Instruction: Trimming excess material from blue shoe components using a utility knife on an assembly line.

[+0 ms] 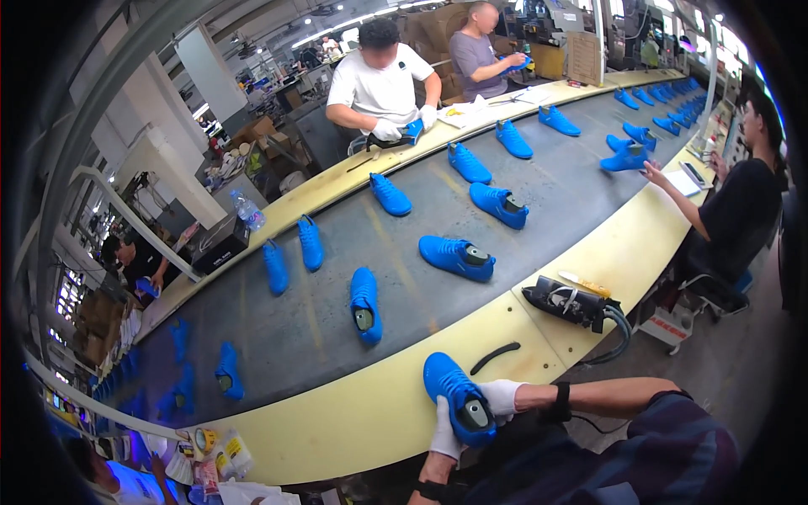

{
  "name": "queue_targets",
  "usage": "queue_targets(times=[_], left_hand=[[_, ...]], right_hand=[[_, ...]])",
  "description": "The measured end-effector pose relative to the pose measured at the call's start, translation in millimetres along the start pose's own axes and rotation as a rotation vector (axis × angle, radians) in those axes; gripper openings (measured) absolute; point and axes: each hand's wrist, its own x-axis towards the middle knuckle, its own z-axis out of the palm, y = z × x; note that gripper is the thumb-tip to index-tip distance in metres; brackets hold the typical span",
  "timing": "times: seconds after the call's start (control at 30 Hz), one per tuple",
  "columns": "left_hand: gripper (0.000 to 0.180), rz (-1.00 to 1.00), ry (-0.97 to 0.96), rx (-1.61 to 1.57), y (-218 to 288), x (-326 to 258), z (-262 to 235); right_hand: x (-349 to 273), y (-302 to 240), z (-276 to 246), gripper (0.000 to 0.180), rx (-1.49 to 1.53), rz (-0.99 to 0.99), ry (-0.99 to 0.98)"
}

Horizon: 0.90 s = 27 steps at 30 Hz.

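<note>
Between my two hands is a blue lace-up sneaker (453, 385), a dark shoe last showing in its opening. Its toe points up and left, away from me, over the cream table edge. My left hand (445, 433), in a white glove, grips the near left side by the heel. On the other side, my right hand (503, 398), gloved too, is closed against the heel area, its fingers partly hidden by the shoe. Just beyond the sneaker lies a curved black strip (495, 358). A black device (564, 303) with hoses and a yellow-handled tool (584, 284) rest farther right.
A dark conveyor belt (337, 227) carries several blue sneakers past the cream ledge (328, 442). Across it, a person in white gloves (385, 84) handles a shoe. At right, another person (749, 185) reaches to a sneaker. Tape and bags (227, 454) sit at lower left.
</note>
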Motion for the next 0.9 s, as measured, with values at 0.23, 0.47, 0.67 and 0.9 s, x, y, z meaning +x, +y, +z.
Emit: queue_targets(times=[0.23, 0.47, 0.67, 0.9], left_hand=[[0.099, 0.064, -0.262, -0.294, -38.0, -8.9, -56.1], [0.094, 0.105, -0.239, -0.286, -25.9, -22.2, -49.0], [0.089, 0.044, -0.283, -0.488, -2.7, -38.6, -34.2], [0.069, 0.092, -0.269, -0.474, 43.6, -54.7, 7.7]], right_hand=[[-16.6, -14.5, 17.7, 0.039, -0.454, -0.119, 0.06], [-28.1, -11.0, -0.9, 0.036, -0.224, -0.091, 0.094], [-36.2, 45.8, -115.2, 0.036, -0.061, -0.534, 0.572], [-137.8, 45.7, -223.8, 0.022, 0.015, -0.608, 1.536]])
